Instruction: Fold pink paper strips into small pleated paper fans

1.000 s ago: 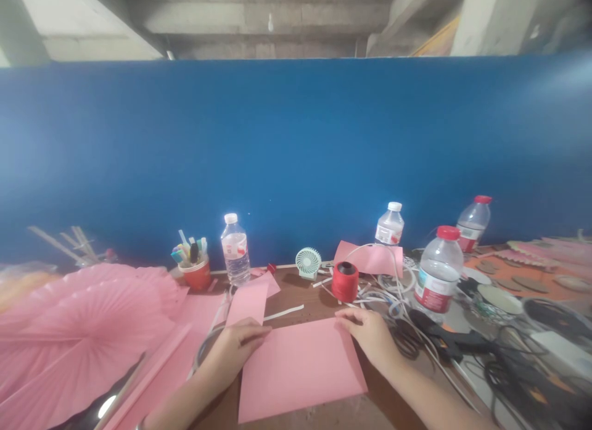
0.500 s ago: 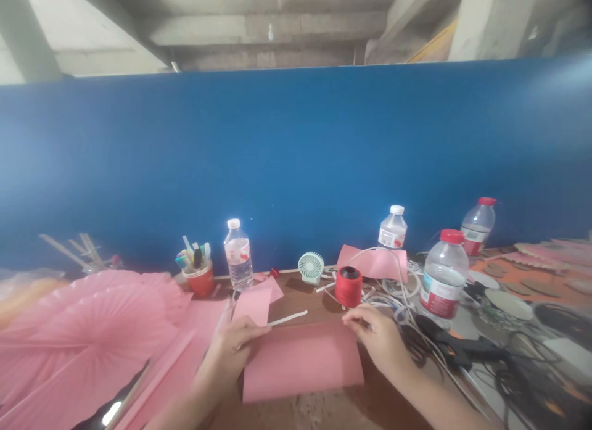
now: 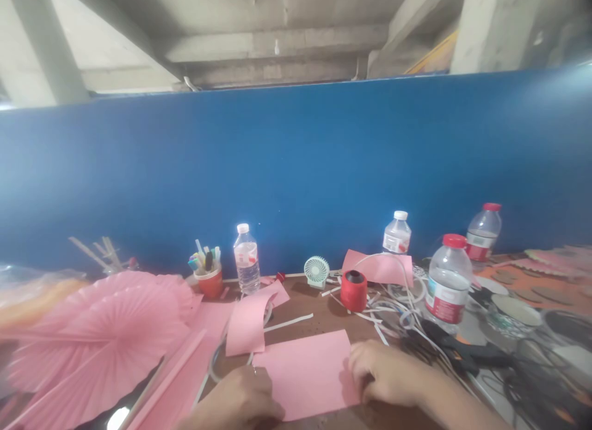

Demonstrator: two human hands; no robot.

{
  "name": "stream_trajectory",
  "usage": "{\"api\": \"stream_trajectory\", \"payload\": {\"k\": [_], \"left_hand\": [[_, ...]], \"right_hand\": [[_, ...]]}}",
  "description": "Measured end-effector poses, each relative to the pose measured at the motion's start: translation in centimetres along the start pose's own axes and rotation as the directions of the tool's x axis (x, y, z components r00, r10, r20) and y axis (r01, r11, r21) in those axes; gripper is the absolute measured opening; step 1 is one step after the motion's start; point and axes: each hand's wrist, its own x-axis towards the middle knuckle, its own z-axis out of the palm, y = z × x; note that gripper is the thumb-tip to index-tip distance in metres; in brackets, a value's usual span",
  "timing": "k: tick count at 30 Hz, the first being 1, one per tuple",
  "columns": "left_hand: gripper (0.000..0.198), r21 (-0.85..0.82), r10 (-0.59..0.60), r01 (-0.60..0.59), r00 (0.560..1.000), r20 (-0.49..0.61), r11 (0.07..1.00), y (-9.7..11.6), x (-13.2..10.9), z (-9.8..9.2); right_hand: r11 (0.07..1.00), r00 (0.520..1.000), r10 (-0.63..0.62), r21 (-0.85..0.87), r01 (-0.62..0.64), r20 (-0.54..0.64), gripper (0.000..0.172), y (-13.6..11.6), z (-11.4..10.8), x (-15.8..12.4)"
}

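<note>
A flat pink paper sheet [image 3: 308, 374] lies on the brown table in front of me. My left hand [image 3: 243, 396] rests at its lower left edge, fingers closed on that side of the sheet. At the right edge my right hand [image 3: 382, 371] has its fingers curled and closed on the paper. Beyond the left hand a curved pink paper piece [image 3: 247, 325] stands near a white strip [image 3: 290, 322]. A red round object with a black top [image 3: 354, 291] is beyond the right hand.
Pink pleated fans [image 3: 111, 337] cover the left side. Behind are a pen cup [image 3: 210, 283], a water bottle [image 3: 247, 263] and a small fan [image 3: 317, 271]. On the right are a red-capped bottle [image 3: 448, 288], cables and a black tool [image 3: 467, 353].
Both hands have moved down and nearer to me, now at the sheet's sides. The sheet lies flatter and its far edge shows. A white strip has appeared below the red object.
</note>
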Motion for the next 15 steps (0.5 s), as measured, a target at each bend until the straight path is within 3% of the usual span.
{"api": "stream_trajectory", "payload": {"k": [5,10,12,15], "left_hand": [[0.016,0.079,-0.053,0.047,0.996,0.074,0.996,0.7,1.3,1.5],[0.006,0.148,-0.244,0.233,0.968,0.057,0.961,1.1,3.0,4.6],[0.013,0.105,-0.273,0.268,0.961,0.034,0.958,1.1,3.1,4.8],[0.021,0.057,-0.285,0.285,0.958,0.008,0.957,0.8,2.7,4.6]], "right_hand": [[0.957,0.993,0.11,-0.266,-0.118,-0.044,0.016,-2.6,0.3,0.5],[0.773,0.923,0.297,-0.505,-0.384,-0.246,0.015,-3.7,4.3,3.3],[0.78,0.92,0.282,-0.494,-0.385,-0.272,0.019,-3.5,5.3,4.0],[0.873,0.947,0.173,-0.403,-0.276,-0.272,0.032,-3.3,5.2,4.0]]}}
